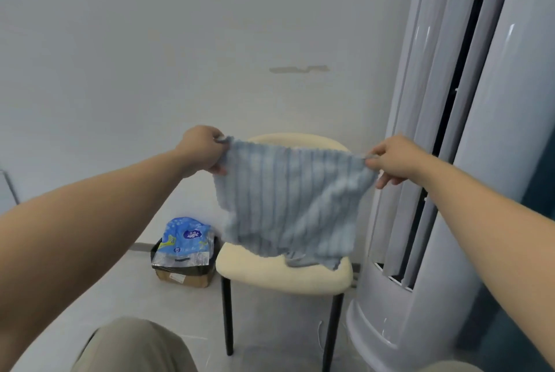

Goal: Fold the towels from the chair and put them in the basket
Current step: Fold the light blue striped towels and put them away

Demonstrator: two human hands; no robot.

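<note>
A light blue ribbed towel hangs spread out in the air above the cream chair. My left hand pinches its upper left corner and my right hand pinches its upper right corner. The towel's lower edge hangs just over the seat. More blue cloth lies on the seat beneath it, partly hidden. No basket is in view.
A tall grey standing air conditioner stands close on the right of the chair. A cardboard box with a black liner and a blue plastic package sits on the floor left of the chair. My knee shows at the bottom.
</note>
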